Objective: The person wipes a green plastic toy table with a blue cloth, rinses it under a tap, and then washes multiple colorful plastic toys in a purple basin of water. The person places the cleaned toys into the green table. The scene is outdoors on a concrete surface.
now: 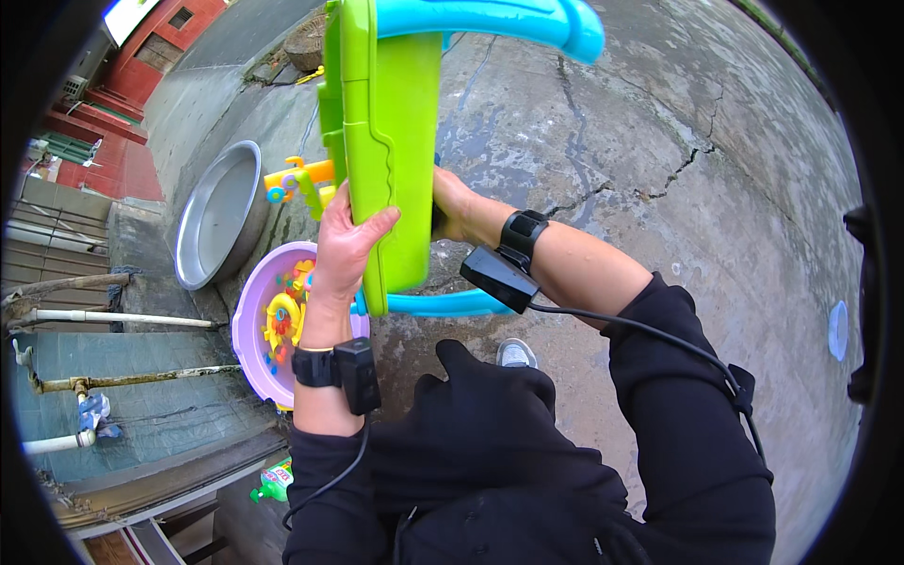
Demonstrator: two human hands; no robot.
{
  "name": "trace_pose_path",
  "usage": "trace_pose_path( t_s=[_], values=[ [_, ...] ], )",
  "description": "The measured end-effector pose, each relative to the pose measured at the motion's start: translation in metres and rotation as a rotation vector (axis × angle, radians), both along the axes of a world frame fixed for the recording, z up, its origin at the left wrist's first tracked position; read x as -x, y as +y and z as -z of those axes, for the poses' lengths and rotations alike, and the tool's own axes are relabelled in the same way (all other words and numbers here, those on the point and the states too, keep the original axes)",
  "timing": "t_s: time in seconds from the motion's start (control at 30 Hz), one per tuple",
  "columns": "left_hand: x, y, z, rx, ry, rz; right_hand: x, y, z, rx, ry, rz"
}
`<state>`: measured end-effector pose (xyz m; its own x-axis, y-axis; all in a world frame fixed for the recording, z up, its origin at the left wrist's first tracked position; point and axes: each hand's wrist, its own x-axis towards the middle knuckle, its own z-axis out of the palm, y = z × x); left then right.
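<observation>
A large green plastic toy table with curved blue legs is tilted on its side in front of me. My left hand grips its near edge, the thumb over the green rim. Against its right-hand face is my right hand, its fingers mostly hidden behind the plastic. An orange and green toy part juts out on the left side of the green body. Below my left hand, a purple basin holds yellow, red and blue plastic toy pieces in water.
A wide metal basin leans at the left beside the purple one. White and rusty pipes run along the left. A green bottle lies at lower left. On the cracked concrete at far right is a small blue basin. My shoe shows below.
</observation>
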<state>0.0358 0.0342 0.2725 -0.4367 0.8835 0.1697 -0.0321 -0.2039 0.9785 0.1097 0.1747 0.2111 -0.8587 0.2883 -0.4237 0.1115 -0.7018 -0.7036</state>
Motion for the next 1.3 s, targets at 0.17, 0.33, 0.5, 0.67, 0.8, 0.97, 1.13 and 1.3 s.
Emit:
trace_pose_path(
  t_s=[0.17, 0.33, 0.5, 0.67, 0.8, 0.97, 1.13, 1.3],
  values=[
    [0.023, 0.011, 0.001, -0.034, 0.018, -0.175, -0.005, -0.016, -0.028, -0.171, 0.070, 0.231],
    [0.027, 0.024, 0.001, -0.196, -0.034, -0.426, -0.006, -0.041, -0.019, -1.524, 0.179, 0.524],
    [0.038, 0.006, 0.009, -0.173, -0.079, -0.496, -0.007, -0.015, -0.018, -1.799, 0.101, 0.024],
    [0.073, -0.015, 0.007, -0.203, -0.206, -0.600, -0.030, 0.037, -0.046, -1.639, 0.188, 0.681],
    [0.085, -0.017, 0.004, -0.300, -0.278, -0.733, -0.051, 0.044, -0.033, -1.497, 0.043, 0.879],
    [0.073, -0.010, 0.012, -0.359, -0.498, -0.807, -0.006, -0.014, -0.017, -1.193, 0.022, 0.837],
    [0.074, -0.015, 0.011, -0.374, -0.567, -0.800, -0.004, -0.076, -0.001, -1.200, 0.163, 0.712],
    [0.055, -0.028, 0.012, -0.390, -0.462, -0.745, 0.023, -0.023, 0.009, -1.061, 0.061, 0.826]
  ],
)
